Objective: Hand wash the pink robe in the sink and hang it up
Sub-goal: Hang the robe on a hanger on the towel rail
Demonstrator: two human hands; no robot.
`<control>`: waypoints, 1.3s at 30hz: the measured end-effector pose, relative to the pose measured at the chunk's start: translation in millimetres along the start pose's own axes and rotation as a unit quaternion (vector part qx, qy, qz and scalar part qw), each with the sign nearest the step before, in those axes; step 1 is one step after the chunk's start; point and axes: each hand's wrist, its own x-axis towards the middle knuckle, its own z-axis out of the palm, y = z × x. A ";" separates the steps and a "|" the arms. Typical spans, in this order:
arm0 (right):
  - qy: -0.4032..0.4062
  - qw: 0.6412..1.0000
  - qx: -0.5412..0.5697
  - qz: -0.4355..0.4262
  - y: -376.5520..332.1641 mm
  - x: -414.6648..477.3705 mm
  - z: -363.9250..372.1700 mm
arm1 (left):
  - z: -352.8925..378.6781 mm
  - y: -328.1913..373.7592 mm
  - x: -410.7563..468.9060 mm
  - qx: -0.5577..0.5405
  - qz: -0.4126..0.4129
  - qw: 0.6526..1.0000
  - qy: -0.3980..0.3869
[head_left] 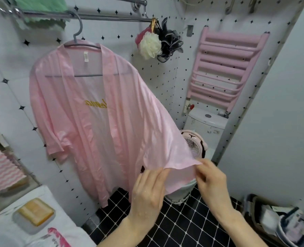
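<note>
The pink robe [87, 111] hangs on a grey hanger [77, 35] hooked over a chrome rail [101, 17] against the tiled wall. Gold lettering shows through its back. Its right sleeve is pulled out toward me and stretched flat. My left hand [148, 191] pinches the sleeve's hem from below. My right hand [212, 179] grips the same hem at its right corner. Both hands look wet.
A bar of soap in a clear dish [34, 213] sits on a white surface at lower left. Bath puffs [156, 44] hang from the rail's end. A pink radiator [226, 66], toilet tank [207, 122] and small fan [194, 145] stand behind. A green towel [40, 11] drapes above.
</note>
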 end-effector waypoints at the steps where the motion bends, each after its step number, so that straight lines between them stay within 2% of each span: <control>1: -0.054 0.998 -0.022 -0.037 -2.7 -4.8 3.4 | -1.5 3.6 1.1 0.001 0.004 1.000 0.017; 3: -0.096 0.989 -0.087 -0.069 -7.1 -9.0 4.3 | -5.6 4.6 2.8 0.012 -0.004 0.999 0.048; 6: -0.010 0.988 -0.156 0.009 -9.1 2.4 -3.2 | -8.5 4.4 3.9 0.047 0.001 0.996 0.071; 8: -0.045 0.993 -0.109 0.020 -26.1 7.1 -0.7 | -6.0 11.8 2.8 0.061 0.026 0.994 0.082; 10: -0.194 0.981 -0.018 0.013 -39.6 6.7 9.5 | -5.0 16.0 3.6 0.063 0.039 0.994 0.086; 11: -0.206 0.978 0.004 0.017 -41.5 5.3 13.7 | -5.4 15.7 5.1 0.063 0.039 0.994 0.085; 14: -0.136 0.983 0.045 0.112 -33.9 12.6 9.1 | -8.7 13.4 8.5 0.084 0.049 0.993 0.071; 16: -0.249 0.960 0.102 0.085 -38.0 15.3 2.7 | -9.1 10.5 9.5 0.092 0.050 0.992 0.063; 17: -0.277 0.952 0.109 0.075 -39.5 15.1 1.5 | -9.8 8.0 10.7 0.094 0.044 0.993 0.057; 18: -0.267 0.950 0.115 0.111 -39.2 17.1 0.2 | -10.5 5.2 12.0 0.097 0.038 0.993 0.051; 20: -0.168 0.962 0.129 0.171 -31.6 20.8 -3.7 | -11.7 0.2 12.8 0.104 0.032 0.993 0.038; 21: -0.200 0.954 0.155 0.162 -29.3 20.3 -6.2 | -11.6 -1.0 12.4 0.106 0.032 0.993 0.032; 22: -0.295 0.924 0.197 0.146 -34.7 20.4 -9.5 | -12.5 -1.7 12.3 0.108 0.031 0.993 0.030; 23: -0.353 0.900 0.215 0.140 -37.3 16.8 -10.0 | -13.1 -2.1 12.5 0.109 0.028 0.993 0.029; 24: -0.345 0.904 0.201 0.152 -40.4 14.8 -10.0 | -14.1 -2.3 12.5 0.108 0.025 0.993 0.029; 26: -0.168 0.962 0.121 0.176 -30.3 17.1 -8.2 | -15.1 -1.7 12.7 0.103 0.022 0.994 0.027; 27: -0.160 0.964 0.120 0.176 -26.7 15.7 -10.1 | -15.1 -0.4 12.0 0.097 0.026 0.995 0.020; 28: -0.242 0.944 0.149 0.168 -28.8 16.0 -12.4 | -14.4 1.0 10.7 0.091 0.031 0.995 0.017; 29: -0.345 0.902 0.193 0.171 -32.9 14.6 -12.3 | -13.7 2.0 9.3 0.084 0.037 0.996 0.014; 30: -0.392 0.883 0.200 0.164 -32.7 10.8 -9.8 | -12.9 3.2 7.3 0.076 0.044 0.996 0.006; 31: -0.344 0.905 0.181 0.170 -27.2 8.1 -6.6 | -12.1 4.8 5.4 0.069 0.051 0.996 0.000; 32: -0.250 0.940 0.143 0.183 -22.0 9.6 -7.9 | -11.0 5.9 3.2 0.065 0.058 0.996 -0.005; 33: -0.185 0.958 0.102 0.195 -16.9 10.2 -9.6 | -9.4 6.6 0.3 0.063 0.064 0.996 -0.012; 34: -0.217 0.951 0.112 0.190 -13.5 9.5 -13.3 | -8.0 7.7 -2.6 0.063 0.069 0.995 -0.020; 35: -0.316 0.917 0.164 0.182 -11.9 9.4 -16.9 | -6.3 8.2 -5.0 0.062 0.071 0.995 -0.027; 36: -0.413 0.863 0.226 0.184 -13.7 8.0 -19.7 | -4.8 8.9 -7.9 0.059 0.070 0.995 -0.036; 37: -0.422 0.856 0.235 0.184 -10.5 2.9 -17.3 | -3.6 9.1 -10.4 0.052 0.070 0.995 -0.046; 38: -0.365 0.883 0.220 0.199 -4.9 1.6 -17.2 | -2.3 9.0 -12.4 0.048 0.074 0.995 -0.050; 39: -0.260 0.925 0.169 0.218 2.2 1.1 -17.6 | -0.6 8.7 -14.4 0.050 0.081 0.994 -0.054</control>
